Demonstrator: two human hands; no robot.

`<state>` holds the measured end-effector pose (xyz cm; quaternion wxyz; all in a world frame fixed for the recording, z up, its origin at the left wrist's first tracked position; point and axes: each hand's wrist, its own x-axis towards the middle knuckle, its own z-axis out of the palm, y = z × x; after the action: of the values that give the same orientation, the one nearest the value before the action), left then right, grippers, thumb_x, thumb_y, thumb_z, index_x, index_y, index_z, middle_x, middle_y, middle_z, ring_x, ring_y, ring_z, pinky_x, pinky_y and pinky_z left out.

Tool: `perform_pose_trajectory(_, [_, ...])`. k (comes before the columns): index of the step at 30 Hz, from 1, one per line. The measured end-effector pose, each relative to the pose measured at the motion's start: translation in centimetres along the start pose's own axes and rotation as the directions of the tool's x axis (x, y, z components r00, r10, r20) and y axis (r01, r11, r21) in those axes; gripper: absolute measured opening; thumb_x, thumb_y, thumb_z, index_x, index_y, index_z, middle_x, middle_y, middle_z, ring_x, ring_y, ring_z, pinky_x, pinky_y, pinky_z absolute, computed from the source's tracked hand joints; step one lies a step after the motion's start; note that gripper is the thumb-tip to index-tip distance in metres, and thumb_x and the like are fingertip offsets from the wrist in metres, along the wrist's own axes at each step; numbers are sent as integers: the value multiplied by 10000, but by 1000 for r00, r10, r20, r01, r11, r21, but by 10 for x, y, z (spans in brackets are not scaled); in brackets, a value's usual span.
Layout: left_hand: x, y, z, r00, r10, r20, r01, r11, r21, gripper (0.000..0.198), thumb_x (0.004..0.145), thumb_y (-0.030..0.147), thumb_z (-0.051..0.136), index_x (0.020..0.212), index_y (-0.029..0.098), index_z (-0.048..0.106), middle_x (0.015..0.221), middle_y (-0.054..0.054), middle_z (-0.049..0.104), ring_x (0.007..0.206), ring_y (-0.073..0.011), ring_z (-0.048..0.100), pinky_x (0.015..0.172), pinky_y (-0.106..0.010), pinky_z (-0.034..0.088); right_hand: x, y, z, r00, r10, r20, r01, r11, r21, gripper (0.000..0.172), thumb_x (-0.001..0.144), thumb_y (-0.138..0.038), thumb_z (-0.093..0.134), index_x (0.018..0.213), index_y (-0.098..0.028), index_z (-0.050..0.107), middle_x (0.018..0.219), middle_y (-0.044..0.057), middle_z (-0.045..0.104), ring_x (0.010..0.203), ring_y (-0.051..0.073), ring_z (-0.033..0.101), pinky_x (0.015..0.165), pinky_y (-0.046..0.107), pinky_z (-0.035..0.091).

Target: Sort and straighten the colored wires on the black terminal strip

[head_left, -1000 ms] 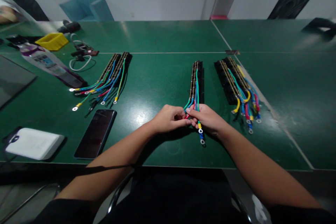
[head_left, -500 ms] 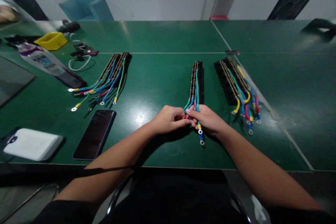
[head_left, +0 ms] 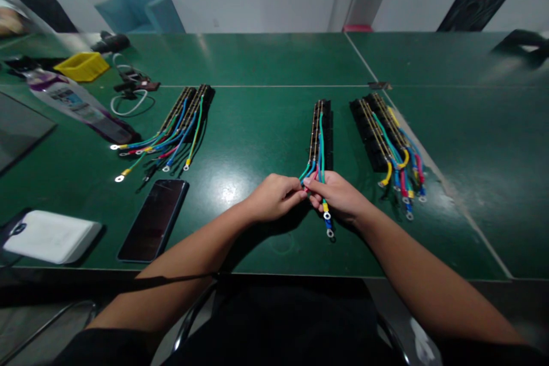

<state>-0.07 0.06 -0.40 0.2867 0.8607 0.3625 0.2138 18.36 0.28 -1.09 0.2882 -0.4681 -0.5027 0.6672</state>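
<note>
A black terminal block with brass strips (head_left: 316, 131) lies in front of me, its colored wires running toward my hands. My right hand (head_left: 341, 199) is closed around these wires (head_left: 322, 154), thumb on top. A yellow-sleeved and a blue-sleeved ring terminal (head_left: 330, 233) hang out below its fingers. My left hand (head_left: 277, 197) is closed in a pinch at the wires' left side, its fingertips close against the right hand's. A bit of red wire shows between the hands; the ends in the left fingers are hidden.
Wired terminal blocks lie to the right (head_left: 377, 131) and left (head_left: 189, 114). Near the front left edge are a phone (head_left: 153, 220) and a white device (head_left: 51, 236). Behind them are a bottle (head_left: 72, 103), a yellow bin (head_left: 82, 67) and a coiled cable (head_left: 128, 104).
My left hand has shifted slightly, its fingers drawn closer together around the wires. The right hand and the terminal block have hardly moved.
</note>
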Motion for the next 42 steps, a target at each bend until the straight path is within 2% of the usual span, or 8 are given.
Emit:
perform_pose_trajectory(7, [0,1,0,998,-64,-19,63,995,-72,291,878,382,561,737,135,623,599,29,564,534,-81,476,530,-202,284,1,1,-1,1000,3,2,-3,1000,-3,225,846,-348,603,761,-150,542,472,-36,528,379,65,470,375,162,357])
perform_pose_trajectory(13, [0,0,1,1000,-30,-4,30,999,-18,283,916,308,492,736,134,624,565,40,506,520,-76,432,524,-209,260,0,0,0,1000,11,-2,-11,1000,2,251,823,-383,631,764,-160,535,455,-43,520,362,70,456,362,168,355])
perform_pose_trajectory(19, [-1,0,0,995,-100,8,100,987,-125,302,880,393,550,745,136,636,574,40,538,518,-74,448,508,-199,273,1,1,-1,1000,4,-1,-4,1000,-13,256,827,-394,626,780,-155,548,485,-36,534,373,69,466,363,168,364])
perform_pose_trajectory(24, [0,2,-3,995,-95,27,97,986,-132,287,889,347,518,733,137,636,579,35,537,523,-74,441,518,-200,279,0,0,0,1000,4,0,-4,1000,1,253,821,-388,631,768,-160,535,459,-45,518,368,71,456,367,170,361])
perform_pose_trajectory(29, [0,1,1,989,-147,7,146,976,-162,245,855,350,565,723,144,582,569,47,517,517,-71,444,515,-190,287,0,-1,1,1000,-15,1,15,1000,-12,265,821,-398,626,758,-153,544,472,-36,532,379,70,458,379,175,351])
perform_pose_trajectory(32, [-1,0,3,988,-156,-5,154,976,-157,224,843,334,577,718,148,564,566,49,512,511,-71,442,514,-190,288,1,1,1,999,-36,2,36,999,-19,265,829,-399,617,751,-154,549,474,-34,534,388,73,464,391,181,355])
perform_pose_trajectory(38, [-1,2,0,995,-99,16,100,990,-101,275,882,353,521,728,142,607,584,34,539,523,-80,453,520,-202,281,1,2,0,1000,-24,-11,24,999,-28,226,844,-355,598,743,-161,541,468,-34,532,393,81,473,401,187,358])
perform_pose_trajectory(42, [0,1,1,993,-115,0,114,990,-80,260,867,347,545,716,141,598,588,32,549,531,-82,460,523,-204,279,0,1,1,999,-32,-13,31,999,-33,222,852,-345,587,737,-160,541,469,-31,538,393,80,473,401,184,349])
